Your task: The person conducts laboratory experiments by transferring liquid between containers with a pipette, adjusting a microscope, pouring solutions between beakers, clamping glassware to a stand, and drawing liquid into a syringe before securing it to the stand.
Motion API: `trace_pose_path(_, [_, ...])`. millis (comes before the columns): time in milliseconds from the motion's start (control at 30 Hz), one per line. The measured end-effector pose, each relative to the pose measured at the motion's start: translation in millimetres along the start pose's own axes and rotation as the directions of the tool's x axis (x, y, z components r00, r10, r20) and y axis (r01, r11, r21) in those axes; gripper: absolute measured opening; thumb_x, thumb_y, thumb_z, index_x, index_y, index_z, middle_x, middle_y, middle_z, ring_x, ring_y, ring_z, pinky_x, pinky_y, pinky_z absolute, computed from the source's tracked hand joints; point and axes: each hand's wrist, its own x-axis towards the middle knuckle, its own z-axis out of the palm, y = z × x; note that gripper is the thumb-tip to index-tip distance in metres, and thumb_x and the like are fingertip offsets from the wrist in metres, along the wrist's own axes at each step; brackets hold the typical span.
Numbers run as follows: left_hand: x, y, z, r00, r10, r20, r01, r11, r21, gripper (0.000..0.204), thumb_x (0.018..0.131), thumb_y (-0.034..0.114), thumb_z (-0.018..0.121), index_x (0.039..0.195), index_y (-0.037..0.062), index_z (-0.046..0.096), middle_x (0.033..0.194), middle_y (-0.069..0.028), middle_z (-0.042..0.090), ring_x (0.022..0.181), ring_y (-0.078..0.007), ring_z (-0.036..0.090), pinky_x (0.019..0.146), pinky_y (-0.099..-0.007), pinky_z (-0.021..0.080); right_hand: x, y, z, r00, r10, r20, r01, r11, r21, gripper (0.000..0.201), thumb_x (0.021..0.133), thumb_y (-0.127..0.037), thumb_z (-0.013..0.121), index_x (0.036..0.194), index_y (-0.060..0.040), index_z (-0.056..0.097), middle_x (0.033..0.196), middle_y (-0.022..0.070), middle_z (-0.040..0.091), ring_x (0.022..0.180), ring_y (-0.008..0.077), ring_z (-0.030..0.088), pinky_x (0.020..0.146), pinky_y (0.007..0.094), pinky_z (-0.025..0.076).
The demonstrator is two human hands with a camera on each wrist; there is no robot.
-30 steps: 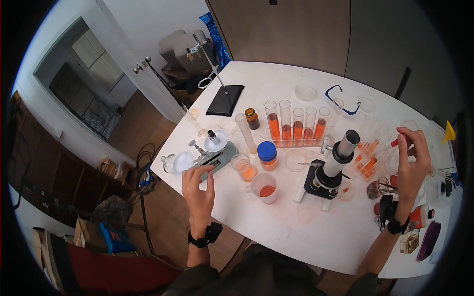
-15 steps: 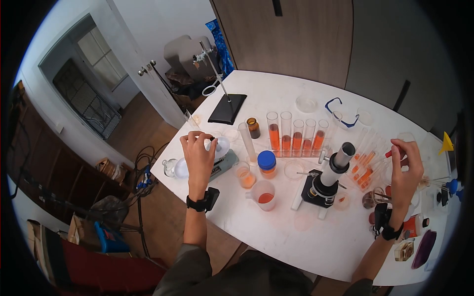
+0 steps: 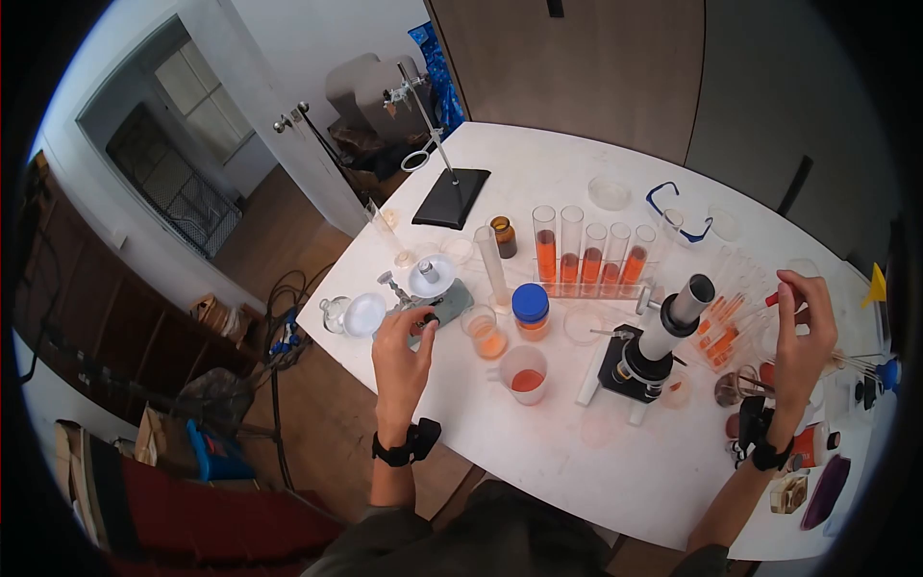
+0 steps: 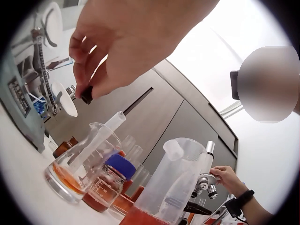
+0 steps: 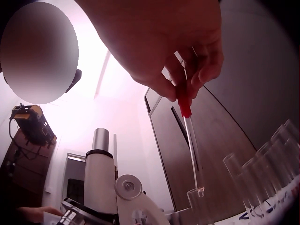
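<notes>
My left hand (image 3: 402,363) pinches a small black cap (image 4: 87,95) between thumb and fingertips, just in front of the two-pan balance (image 3: 452,306). On the balance's far pan stands a small uncapped vial (image 3: 429,273). My right hand (image 3: 806,332) pinches the red rubber bulb (image 5: 184,103) of a glass dropper (image 5: 191,150). The dropper points down, its lower end at the mouth of a clear tube (image 5: 198,201). Beside the balance are a beaker (image 3: 484,332) of orange liquid, a blue-capped bottle (image 3: 531,306) and a plastic jug (image 3: 525,375) with red liquid.
A microscope (image 3: 656,351) stands between the hands. Behind it, a rack (image 3: 598,290) holds several tubes of orange liquid; more tubes (image 3: 721,332) lean at right. A retort stand (image 3: 452,197) and blue-framed goggles (image 3: 685,221) are farther back. Jars crowd the right edge.
My left hand reached to the vial on the balance pan and came back toward me with the black cap, leaving the vial uncapped. The right hand keeps its hold on the dropper.
</notes>
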Motion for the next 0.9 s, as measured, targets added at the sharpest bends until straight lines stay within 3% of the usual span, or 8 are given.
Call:
trace_pose_path(167, [-22.0,-24.2,19.8,0.965,-0.080,0.248,0.074,0.997,0.036,0.019,0.085,0.011,0.075,0.102,0.0042,0.073,0.097,-0.0110,0.073,0.081,-0.0250,0.065,0.075,-0.0384,0.053,-1.5,-1.4,0.4,1.000,-0.007,0.007,0.007,1.000,0.005,0.010,0.095,-0.003,0.065,0.102,-0.0046,0.072,0.089,0.0029,0.065,0.075,0.0103,0.064,0.060,0.0232,0.042])
trace_pose_path(200, [-22.8,-26.4,20.8,0.966,-0.081,0.247,0.075,0.997,0.035,0.019,0.085,0.011,0.075,0.102,0.0042,0.073,0.097,-0.0110,0.073,0.081,-0.0250,0.065,0.075,-0.0384,0.053,-1.6,-1.9,0.7,1.000,-0.005,0.009,0.005,1.000,0.010,0.010,0.095,-0.003,0.065,0.102,-0.0047,0.072,0.088,0.0027,0.065,0.075,0.0103,0.064,0.060,0.0232,0.042])
trace_pose_path(267, [-22.4,-26.8,21.4,0.922,-0.123,0.368,0.106,0.992,0.064,0.017,0.084,0.009,0.075,0.101,0.0032,0.073,0.097,-0.0120,0.073,0.082,-0.0260,0.066,0.075,-0.0387,0.053,-1.7,-3.2,1.0,1.000,-0.005,0.010,0.005,1.000,0.015,0.010,0.094,-0.003,0.065,0.101,-0.0048,0.072,0.088,0.0025,0.065,0.076,0.0103,0.064,0.060,0.0231,0.042])
trace_pose_path(367, [-20.0,-26.6,21.7,0.891,-0.129,0.435,0.106,0.991,0.077,0.017,0.083,0.008,0.074,0.099,0.0016,0.073,0.097,-0.0136,0.073,0.082,-0.0276,0.067,0.075,-0.0394,0.054,-2.1,-4.7,0.9,1.000,-0.026,0.003,0.026,1.000,-0.006,0.009,0.094,-0.004,0.066,0.101,-0.0053,0.072,0.087,0.0020,0.065,0.076,0.0102,0.064,0.060,0.0231,0.042])
trace_pose_path(600, [-20.3,-28.9,21.0,0.886,-0.104,0.452,0.096,0.995,0.040,0.024,0.083,0.006,0.073,0.106,0.0004,0.074,0.094,-0.0148,0.072,0.079,-0.0259,0.069,0.074,-0.0367,0.054,-2.6,-4.8,0.7,1.000,-0.010,0.006,0.010,1.000,-0.006,0.009,0.095,-0.004,0.066,0.100,-0.0060,0.073,0.086,0.0021,0.065,0.076,0.0103,0.064,0.060,0.0233,0.043])
trace_pose_path(800, [-18.4,-18.4,18.0,0.898,-0.066,0.435,0.018,0.993,0.115,0.023,0.082,0.003,0.074,0.105,0.0013,0.074,0.098,-0.0126,0.073,0.080,-0.0270,0.070,0.073,-0.0378,0.055,-2.9,-7.1,-0.1,1.000,-0.004,-0.004,0.004,1.000,0.002,0.009,0.094,-0.004,0.066,0.100,-0.0056,0.073,0.086,0.0022,0.064,0.076,0.0105,0.064,0.059,0.0234,0.043])
trace_pose_path(900, [-6.1,-3.5,6.5,0.924,-0.071,0.375,0.034,0.994,0.105,0.021,0.083,0.004,0.073,0.103,0.0037,0.074,0.098,-0.0127,0.071,0.086,-0.0293,0.068,0.078,-0.0406,0.054,-2.4,-6.5,-1.3,1.000,-0.006,-0.007,0.006,1.000,-0.004,0.009,0.094,-0.004,0.066,0.100,-0.0055,0.072,0.086,0.0022,0.064,0.076,0.0106,0.064,0.059,0.0233,0.042])
